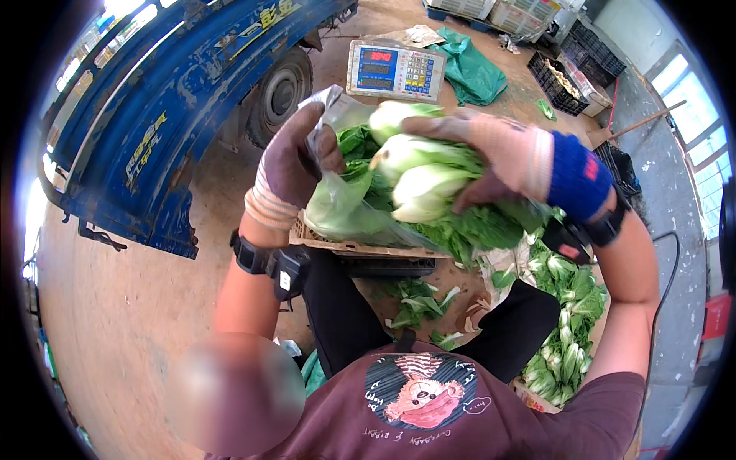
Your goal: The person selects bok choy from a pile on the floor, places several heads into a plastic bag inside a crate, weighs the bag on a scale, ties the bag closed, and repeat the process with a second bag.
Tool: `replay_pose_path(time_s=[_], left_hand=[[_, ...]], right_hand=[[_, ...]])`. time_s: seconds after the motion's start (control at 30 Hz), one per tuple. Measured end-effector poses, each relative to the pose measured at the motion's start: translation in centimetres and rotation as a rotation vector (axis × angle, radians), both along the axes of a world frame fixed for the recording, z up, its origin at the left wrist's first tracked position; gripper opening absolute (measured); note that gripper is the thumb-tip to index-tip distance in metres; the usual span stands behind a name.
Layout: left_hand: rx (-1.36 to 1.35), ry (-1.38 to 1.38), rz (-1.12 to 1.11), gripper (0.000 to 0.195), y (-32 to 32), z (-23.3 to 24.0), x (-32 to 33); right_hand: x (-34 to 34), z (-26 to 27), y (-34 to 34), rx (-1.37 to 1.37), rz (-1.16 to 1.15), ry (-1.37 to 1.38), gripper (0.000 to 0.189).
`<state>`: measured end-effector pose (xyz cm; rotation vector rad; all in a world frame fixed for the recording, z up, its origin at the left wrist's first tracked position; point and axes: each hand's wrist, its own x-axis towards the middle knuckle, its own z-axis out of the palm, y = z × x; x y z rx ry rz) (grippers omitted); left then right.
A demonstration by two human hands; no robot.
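My gloved left hand (296, 158) pinches the rim of a clear plastic bag (336, 201), which has dark green leaves inside. Across the bag's mouth, my gloved right hand (494, 149) grips a bunch of leafy greens (428, 184). Their thick pale stem ends point left and up, and the leaves trail down to the right. Some motion blurs this hand. Beneath the bag is a tan plastic crate (425, 252), mostly covered, on a dark base. How far the bunch sits inside the bag cannot be told.
Past the bag stands a scale's display panel (395, 70) with lit digits. A blue truck bed (144, 115) fills the left side. More leafy greens (566, 322) are piled by my right leg; loose leaves (422, 302) lie between my legs. A black crate (558, 83) stands far right.
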<state>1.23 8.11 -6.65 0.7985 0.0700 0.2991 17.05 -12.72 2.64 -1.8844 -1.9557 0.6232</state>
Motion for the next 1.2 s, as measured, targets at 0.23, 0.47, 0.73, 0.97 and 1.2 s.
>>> replay_pose_path(time_s=[0.23,0.47,0.73,0.97,1.2], left_hand=[[0.296,0.027,-0.008,0.054,-0.8,-0.5,-2.3],[1.076,0.264,0.977,0.023,-3.6,-1.2,-3.0],[1.324,0.251,0.533,0.024,-9.8,-8.4,2.6],[1.438,0.709,0.395,0.033,1.2,-12.0,4.6],[1.595,0.497,0.098,0.046,1.4,-13.5,6.3]], right_hand=[[-0.3,-8.0,9.7,-0.407,-0.192,-0.301,0.089],[1.6,-13.8,10.6,-0.463,-0.134,-0.406,0.092],[2.4,-14.2,9.2,-0.357,-0.104,-0.324,0.053],[1.0,-11.5,6.6,-0.351,-0.3,-0.095,0.087],[6.4,-11.4,6.1,-0.207,-0.232,0.167,0.095]])
